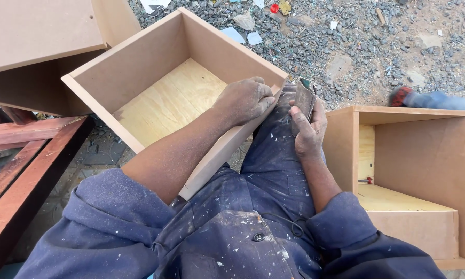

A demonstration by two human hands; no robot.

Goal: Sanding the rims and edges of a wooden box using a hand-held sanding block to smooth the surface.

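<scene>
An open-topped box of brown fibreboard [139, 67] with a pale plywood bottom rests tilted against my knee. My left hand [245, 98] lies over its near wall, fingers curled on the top edge near the corner. My right hand [307, 126] is closed around a folded piece of sandpaper [305, 95], held upright just beside that corner. Both sleeves and my trousers are dark blue and speckled with white dust.
A second fibreboard box [418, 155] lies on its side to the right, a small red-handled tool [365, 181] inside. More boards [36, 31] sit at top left, reddish timber [15, 155] at left. Gravel ground [356, 41] has litter. Another person's shoe [400, 95] shows at right.
</scene>
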